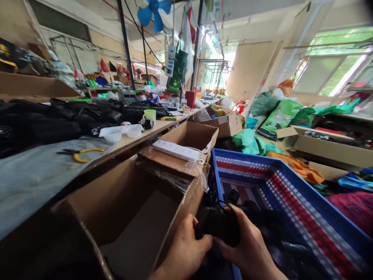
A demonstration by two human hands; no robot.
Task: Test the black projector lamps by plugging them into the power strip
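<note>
The person's left hand and right hand stand close together just over the near rim of a blue plastic crate, and both hands hold one soft black object between them, with the fingers curled around it. A thin black cord lies over its top. Inside the crate, under the hands, lie more black items. Just left of the crate stands an open cardboard box, and a white power strip rests on a box flap beyond it. Farther left of the crate, yellow-handled pliers lie on a grey cloth. Beyond the crate are orange cloth and green sacks.
</note>
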